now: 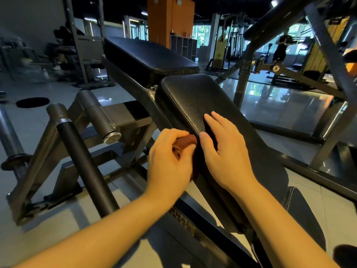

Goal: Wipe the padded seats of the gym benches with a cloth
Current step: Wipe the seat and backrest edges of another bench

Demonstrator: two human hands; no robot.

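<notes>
While the left hand (170,161) curls its fingers (173,134) tight round a bunched brown cloth (186,141) at the left edge of the black leather padded seat (193,97), the right hand (226,151) rests straight-fingered on that pad, above glossy grey floor tiles (280,105).

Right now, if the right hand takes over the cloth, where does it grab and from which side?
Probably the bunched end of the cloth poking out past the left hand at the left edge of the seat pad. Come from the pad side, where the right hand lies flat: the left hand covers the outer side, and the rest hangs against the pad's side.
</notes>
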